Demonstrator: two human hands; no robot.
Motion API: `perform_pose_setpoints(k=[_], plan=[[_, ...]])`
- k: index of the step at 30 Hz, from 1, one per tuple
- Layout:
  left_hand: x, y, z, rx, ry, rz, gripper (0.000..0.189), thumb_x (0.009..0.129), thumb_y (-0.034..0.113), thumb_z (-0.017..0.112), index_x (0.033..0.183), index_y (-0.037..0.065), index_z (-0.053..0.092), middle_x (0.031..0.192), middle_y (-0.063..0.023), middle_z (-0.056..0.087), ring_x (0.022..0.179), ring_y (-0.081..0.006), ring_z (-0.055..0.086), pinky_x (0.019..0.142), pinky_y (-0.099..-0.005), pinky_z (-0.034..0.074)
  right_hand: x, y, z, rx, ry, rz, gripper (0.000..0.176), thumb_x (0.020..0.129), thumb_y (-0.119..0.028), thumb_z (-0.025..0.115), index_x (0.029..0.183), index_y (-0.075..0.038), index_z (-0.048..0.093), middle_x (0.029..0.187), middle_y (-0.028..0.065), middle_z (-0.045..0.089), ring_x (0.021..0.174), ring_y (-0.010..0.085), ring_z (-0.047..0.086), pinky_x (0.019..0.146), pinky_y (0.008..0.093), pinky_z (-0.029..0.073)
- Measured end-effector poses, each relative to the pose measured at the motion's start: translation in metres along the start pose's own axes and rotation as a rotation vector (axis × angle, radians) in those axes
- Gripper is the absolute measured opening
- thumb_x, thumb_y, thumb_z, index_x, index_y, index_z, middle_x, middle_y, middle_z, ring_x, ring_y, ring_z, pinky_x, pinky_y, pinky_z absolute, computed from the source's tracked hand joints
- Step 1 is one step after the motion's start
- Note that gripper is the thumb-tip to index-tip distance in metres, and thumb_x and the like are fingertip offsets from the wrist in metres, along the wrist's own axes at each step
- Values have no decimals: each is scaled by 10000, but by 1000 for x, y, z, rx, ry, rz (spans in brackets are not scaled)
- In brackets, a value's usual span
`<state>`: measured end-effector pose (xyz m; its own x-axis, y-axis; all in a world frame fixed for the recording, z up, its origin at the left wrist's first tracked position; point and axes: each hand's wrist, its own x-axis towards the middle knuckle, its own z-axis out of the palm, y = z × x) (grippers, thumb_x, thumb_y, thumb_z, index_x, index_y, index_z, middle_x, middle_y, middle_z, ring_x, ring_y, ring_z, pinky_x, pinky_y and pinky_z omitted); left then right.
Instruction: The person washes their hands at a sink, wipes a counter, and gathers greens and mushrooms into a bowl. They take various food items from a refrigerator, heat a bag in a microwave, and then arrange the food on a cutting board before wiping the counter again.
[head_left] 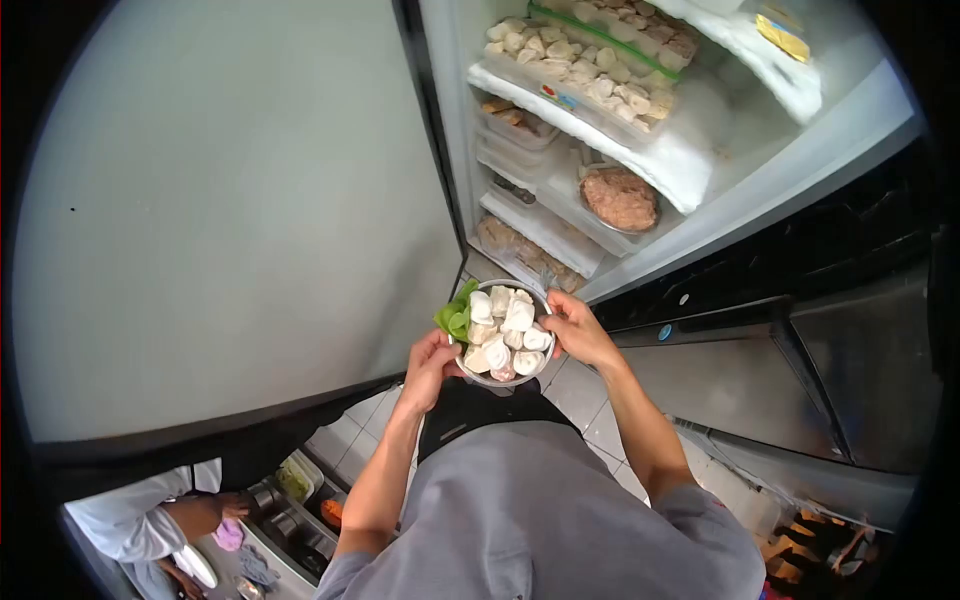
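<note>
I hold a round metal bowl (pixel 545 352) in front of my chest with both hands. It is filled with pale dumplings (pixel 508 333) and some green leaves (pixel 453 317) at its left side. My left hand (pixel 430 365) grips the bowl's left rim. My right hand (pixel 577 327) grips the right rim. The open fridge stands just beyond the bowl.
The fridge door (pixel 230 220) is swung open on my left. Frosted shelves hold trays of dumplings (pixel 585 65), plastic boxes (pixel 525 125) and a bowl of minced meat (pixel 620 198). A steel counter (pixel 760 370) is at right. Another person's white sleeve (pixel 130 525) shows at lower left near a stove.
</note>
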<state>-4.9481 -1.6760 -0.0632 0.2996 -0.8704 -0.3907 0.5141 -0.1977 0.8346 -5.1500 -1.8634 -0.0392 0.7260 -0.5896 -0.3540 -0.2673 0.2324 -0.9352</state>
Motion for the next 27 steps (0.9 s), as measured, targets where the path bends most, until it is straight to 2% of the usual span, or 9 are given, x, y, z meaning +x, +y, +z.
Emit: perform_pose_setpoints(k=[4,6,10,15,18,19,21,25,27], plan=[[-18,-58,-1,-235,120,-58,76,913,92,540,960,32,547,908,-72,633,811,-176,646,705,-317,555,-26,37,-19,84,134,-80,145,858,-32,546,802,-50,413,702,31,489,502,102,546,382,247,455],[-26,-106,-36,167,229,-102,67,906,94,559,953,49,544,920,-79,614,844,-199,646,724,-354,554,-38,49,-29,149,158,-71,153,859,-31,545,798,-51,406,706,31,489,500,103,547,378,244,454],[-43,-175,-138,-13,657,-281,435,842,52,577,1218,77,360,990,-138,585,814,-260,647,638,-356,565,-75,65,-35,169,301,-98,183,865,-26,553,776,-61,397,677,32,495,484,109,550,365,248,439],[-44,-189,-225,504,955,7,648,751,30,630,1317,79,319,1047,-171,574,816,-237,608,611,-351,514,-134,92,-34,221,444,-161,188,868,-42,564,764,-65,409,644,31,526,440,106,533,363,239,424],[-36,-187,-240,942,802,319,459,720,-17,591,1157,-111,485,1053,-205,596,938,-291,582,860,-379,459,-178,110,-30,274,538,-162,163,862,-49,569,774,-68,433,650,34,537,445,98,534,363,239,429],[-34,-198,-265,713,675,239,417,723,-36,571,1122,-131,494,1087,-229,592,978,-324,568,937,-392,407,-196,113,-29,292,564,-149,155,860,-48,570,777,-69,441,651,33,537,451,94,535,363,239,431],[-55,-197,-246,988,632,491,404,733,-38,561,1121,-125,495,1110,-234,590,989,-323,565,916,-392,421,-225,134,-31,348,625,-192,145,859,-47,569,778,-68,450,652,32,537,459,94,539,363,239,435],[-92,-181,-175,981,568,108,444,722,-86,605,1141,-94,457,951,-185,578,736,-197,583,678,-299,486,-272,166,-27,428,769,-228,122,860,-52,567,783,-62,473,658,30,536,483,103,550,370,243,454],[-91,-213,-195,1033,389,227,452,721,-80,610,1147,-78,458,979,-180,557,755,-210,576,700,-316,487,-304,171,-17,450,862,-220,111,856,-53,568,784,-53,484,662,31,541,491,110,554,377,249,465]])
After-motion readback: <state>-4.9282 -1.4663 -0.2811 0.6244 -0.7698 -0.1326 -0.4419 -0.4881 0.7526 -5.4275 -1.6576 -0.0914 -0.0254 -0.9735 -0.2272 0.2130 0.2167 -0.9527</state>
